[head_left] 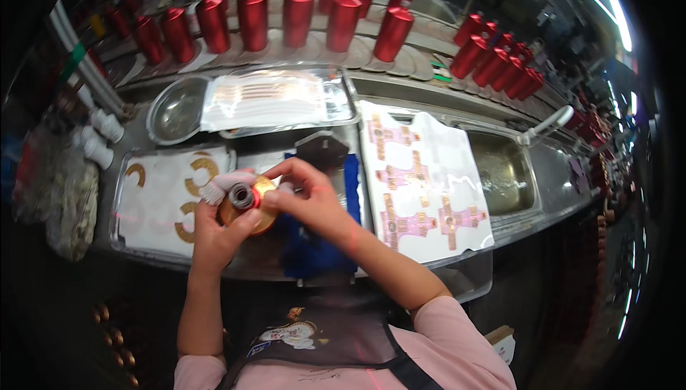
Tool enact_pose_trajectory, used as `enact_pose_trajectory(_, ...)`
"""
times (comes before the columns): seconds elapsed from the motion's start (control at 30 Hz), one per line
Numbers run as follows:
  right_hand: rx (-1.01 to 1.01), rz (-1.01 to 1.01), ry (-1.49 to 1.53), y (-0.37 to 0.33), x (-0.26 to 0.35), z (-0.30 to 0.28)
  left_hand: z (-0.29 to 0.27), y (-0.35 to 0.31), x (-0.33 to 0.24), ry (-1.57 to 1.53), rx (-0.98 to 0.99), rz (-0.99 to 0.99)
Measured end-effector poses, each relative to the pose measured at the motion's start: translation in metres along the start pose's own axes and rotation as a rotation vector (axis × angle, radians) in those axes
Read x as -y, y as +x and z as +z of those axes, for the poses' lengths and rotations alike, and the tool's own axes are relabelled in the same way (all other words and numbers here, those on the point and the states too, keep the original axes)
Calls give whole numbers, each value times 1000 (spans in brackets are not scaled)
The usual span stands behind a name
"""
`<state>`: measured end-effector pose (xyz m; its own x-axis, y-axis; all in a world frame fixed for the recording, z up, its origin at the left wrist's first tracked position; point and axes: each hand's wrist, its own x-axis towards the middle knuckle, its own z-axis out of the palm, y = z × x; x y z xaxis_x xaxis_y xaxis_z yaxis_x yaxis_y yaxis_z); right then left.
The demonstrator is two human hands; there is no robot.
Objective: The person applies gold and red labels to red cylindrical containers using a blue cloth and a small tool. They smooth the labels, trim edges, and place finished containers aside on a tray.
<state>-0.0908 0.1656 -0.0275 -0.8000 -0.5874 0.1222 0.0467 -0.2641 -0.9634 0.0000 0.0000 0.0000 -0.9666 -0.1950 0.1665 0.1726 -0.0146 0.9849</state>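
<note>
A bottle (244,195) with a dark open mouth is seen from above, its shoulder gold with some red by the neck. Wrapped round its side is my left hand (221,236), the thumb lying along the near edge. A pinkish-white cloth (226,185) is bunched at the fingers of that hand. My right hand (312,198) closes its thumb and fingertips on the gold right side of the shoulder. Whether a loose decal is under those fingertips cannot be made out. To the left, a tray (118,227) carries a white sheet with C-shaped gold decals.
Red bottles (297,18) line the conveyor at the back. A white sheet (446,154) with pink-and-gold decals lies at right, beside a water-filled sink (504,175) with a faucet (547,127). Behind my hands are a metal bowl (175,111) and a tray with striped sheets (264,97). A blue cloth (314,250) lies below.
</note>
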Motion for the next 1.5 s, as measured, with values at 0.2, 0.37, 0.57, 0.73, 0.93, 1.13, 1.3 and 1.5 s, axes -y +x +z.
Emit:
enact_pose_trajectory(0.2,-43,-87,-38,16,-1,-31,16,22,7,-48,82,69)
enact_pose_trajectory(0.37,-359,103,313,13,3,-51,6,19,12,12,111,97)
enact_pose_trajectory(0.57,-322,-274,-126,-54,36,-11,3,9,5,179,232,114)
enact_pose_trajectory(0.73,-262,-485,-559,-44,31,-5,1,10,13,191,175,67)
enact_pose_trajectory(0.93,-216,-456,-651,13,62,-34,5,8,10,132,159,59)
enact_pose_trajectory(1.13,-262,-46,-548,-6,82,-11,-2,12,9,216,171,171)
enact_pose_trajectory(1.3,-259,-172,-543,1,60,-19,-4,12,0,256,179,230)
enact_pose_trajectory(1.5,-79,-377,-539,10,59,-21,-9,18,-6,249,165,268)
